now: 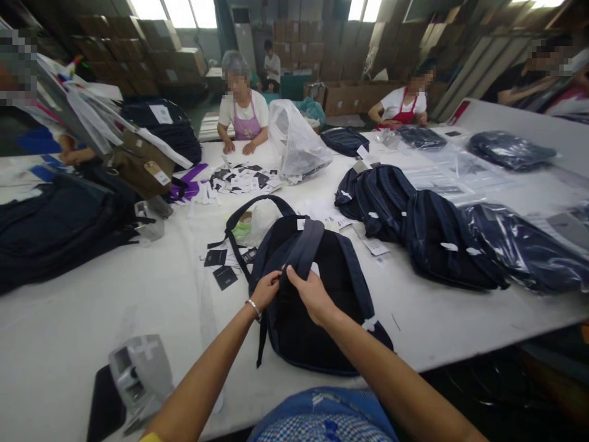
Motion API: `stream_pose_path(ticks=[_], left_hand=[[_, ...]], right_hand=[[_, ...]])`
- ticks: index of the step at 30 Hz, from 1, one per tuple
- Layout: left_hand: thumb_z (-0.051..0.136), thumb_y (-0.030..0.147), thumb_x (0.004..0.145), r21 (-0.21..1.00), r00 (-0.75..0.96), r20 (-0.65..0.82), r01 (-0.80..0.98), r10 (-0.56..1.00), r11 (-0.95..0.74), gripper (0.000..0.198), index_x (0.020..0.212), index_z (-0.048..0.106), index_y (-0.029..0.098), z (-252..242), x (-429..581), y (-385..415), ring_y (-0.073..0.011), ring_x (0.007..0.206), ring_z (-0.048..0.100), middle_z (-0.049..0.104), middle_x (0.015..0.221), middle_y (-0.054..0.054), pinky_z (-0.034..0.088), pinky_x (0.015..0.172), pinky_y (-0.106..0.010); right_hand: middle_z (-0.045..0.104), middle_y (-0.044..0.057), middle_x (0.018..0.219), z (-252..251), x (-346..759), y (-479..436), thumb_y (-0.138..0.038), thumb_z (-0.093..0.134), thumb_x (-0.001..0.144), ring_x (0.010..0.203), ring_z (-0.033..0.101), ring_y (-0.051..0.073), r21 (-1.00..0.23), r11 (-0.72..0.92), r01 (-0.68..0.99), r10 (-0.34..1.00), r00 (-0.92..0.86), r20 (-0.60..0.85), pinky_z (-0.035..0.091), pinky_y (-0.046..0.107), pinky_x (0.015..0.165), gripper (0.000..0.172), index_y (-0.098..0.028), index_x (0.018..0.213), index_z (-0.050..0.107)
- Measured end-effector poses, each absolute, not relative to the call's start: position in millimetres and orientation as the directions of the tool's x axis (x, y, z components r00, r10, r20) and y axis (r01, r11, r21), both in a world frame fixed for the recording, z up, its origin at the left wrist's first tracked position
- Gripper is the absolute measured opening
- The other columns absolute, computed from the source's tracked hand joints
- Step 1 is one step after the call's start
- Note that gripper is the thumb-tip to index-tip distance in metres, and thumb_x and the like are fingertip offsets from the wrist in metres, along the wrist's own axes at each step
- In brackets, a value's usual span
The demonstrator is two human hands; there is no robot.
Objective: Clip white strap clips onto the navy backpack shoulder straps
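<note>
A dark navy backpack [322, 331] lies on the white table in front of me, its padded back and straps facing up. My right hand [313, 293] grips one shoulder strap [306, 248], thumb on top. Close against it, my left hand [267, 290], with a silver bangle at the wrist, pinches the edge of the same strap. The other strap [361, 270] runs down the bag's right side, with a white piece near its lower end. Black tags [224, 277] lie left of the backpack.
Several navy backpacks [432, 239] lie in a row on the right, some in clear plastic. A tape dispenser [142, 374] and a phone [105, 405] sit at front left. Paper tags [246, 179] are heaped ahead. Co-workers [243, 113] stand across the table [184, 319].
</note>
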State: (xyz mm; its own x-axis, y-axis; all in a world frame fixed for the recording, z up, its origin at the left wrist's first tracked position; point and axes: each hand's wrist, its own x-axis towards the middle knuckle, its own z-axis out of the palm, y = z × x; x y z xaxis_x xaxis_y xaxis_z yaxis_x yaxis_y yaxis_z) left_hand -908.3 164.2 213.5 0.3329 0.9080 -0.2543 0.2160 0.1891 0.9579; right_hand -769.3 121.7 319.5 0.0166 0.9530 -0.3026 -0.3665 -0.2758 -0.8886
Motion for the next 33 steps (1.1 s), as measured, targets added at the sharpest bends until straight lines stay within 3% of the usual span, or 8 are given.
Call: stream_pose_path(ticks=[3,7,14,17,19,24,28,33], left_hand=[[0.055,0.029,0.075,0.930,0.299,-0.306,0.299,0.904,0.216,0.020,0.081,0.066,0.014,199.4,-909.3,166.0,-0.0159,0.068,0.057,0.063,0.070,-0.002,0.045,0.062,-0.025],[0.060,0.031,0.070,0.891,0.337,-0.415,0.338,0.845,0.303,0.021,0.061,0.062,0.013,185.9,-909.0,165.5,-0.0114,0.049,0.047,0.052,0.049,0.002,0.037,0.047,-0.022],[0.059,0.028,0.071,0.850,0.408,-0.524,0.305,0.747,0.429,0.030,0.095,0.069,0.012,176.3,-914.1,161.9,-0.0083,0.046,0.048,0.062,0.060,0.000,0.037,0.045,-0.019],[0.057,0.021,0.070,0.865,0.346,-0.488,0.315,0.801,0.391,0.033,0.100,0.068,0.013,175.4,-916.0,156.4,-0.0069,0.042,0.045,0.058,0.053,0.003,0.036,0.045,-0.018],[0.058,0.021,0.070,0.883,0.330,-0.446,0.315,0.832,0.348,0.029,0.095,0.069,0.013,176.0,-916.3,152.1,-0.0091,0.048,0.052,0.062,0.057,0.001,0.042,0.051,-0.020],[0.061,0.022,0.069,0.918,0.519,-0.396,0.213,0.758,0.334,0.032,0.099,0.068,0.013,180.3,-918.3,146.9,-0.0177,0.077,0.065,0.072,0.084,-0.007,0.050,0.073,-0.028],[0.060,0.024,0.069,0.932,0.465,-0.353,0.254,0.812,0.260,0.026,0.090,0.068,0.011,181.6,-916.4,148.5,-0.0186,0.074,0.065,0.071,0.080,-0.008,0.049,0.071,-0.028],[0.058,0.032,0.076,0.908,0.406,-0.251,0.414,0.878,0.068,0.021,0.081,0.069,0.015,184.9,-906.5,148.5,-0.0178,0.070,0.063,0.070,0.075,-0.005,0.046,0.066,-0.026]], right_hand=[[0.067,0.009,0.113,286.7,-771.5,92.8,-0.044,0.068,0.076,0.109,0.060,0.024,-0.882,-0.326,-0.340,0.938,-0.001,-0.346,0.043,0.042,0.100,0.041,-0.018,0.107,0.064],[0.066,0.010,0.114,246.1,-772.9,73.7,-0.044,0.072,0.071,0.103,0.063,0.027,-0.740,-0.546,-0.392,0.834,-0.169,-0.525,0.051,0.047,0.087,0.053,-0.020,0.116,0.058],[0.067,0.010,0.113,191.1,-777.2,55.6,-0.040,0.075,0.066,0.108,0.060,0.025,-0.865,-0.481,-0.142,0.872,0.024,-0.488,0.043,0.041,0.100,0.051,-0.017,0.110,0.062],[0.067,0.010,0.113,187.1,-782.8,46.5,-0.043,0.075,0.065,0.107,0.061,0.027,-0.848,-0.512,-0.137,0.843,0.107,-0.526,0.048,0.042,0.095,0.056,-0.019,0.113,0.060],[0.067,0.010,0.111,191.0,-785.0,42.0,-0.044,0.075,0.065,0.104,0.063,0.028,-0.813,-0.558,-0.165,0.813,0.088,-0.576,0.052,0.042,0.088,0.057,-0.019,0.113,0.060],[0.070,0.012,0.101,208.1,-780.4,36.7,-0.049,0.073,0.067,0.094,0.066,0.029,-0.709,-0.683,-0.174,0.727,-0.075,-0.682,0.052,0.045,0.082,0.053,-0.015,0.107,0.063],[0.068,0.012,0.109,219.9,-778.2,37.7,-0.048,0.072,0.070,0.106,0.061,0.026,-0.707,-0.621,-0.339,0.774,-0.124,-0.621,0.045,0.041,0.096,0.049,-0.014,0.105,0.065],[0.070,0.011,0.101,231.2,-781.7,41.5,-0.048,0.071,0.071,0.097,0.065,0.025,-0.585,-0.655,-0.478,0.745,-0.283,-0.604,0.050,0.041,0.087,0.047,-0.016,0.105,0.063]])
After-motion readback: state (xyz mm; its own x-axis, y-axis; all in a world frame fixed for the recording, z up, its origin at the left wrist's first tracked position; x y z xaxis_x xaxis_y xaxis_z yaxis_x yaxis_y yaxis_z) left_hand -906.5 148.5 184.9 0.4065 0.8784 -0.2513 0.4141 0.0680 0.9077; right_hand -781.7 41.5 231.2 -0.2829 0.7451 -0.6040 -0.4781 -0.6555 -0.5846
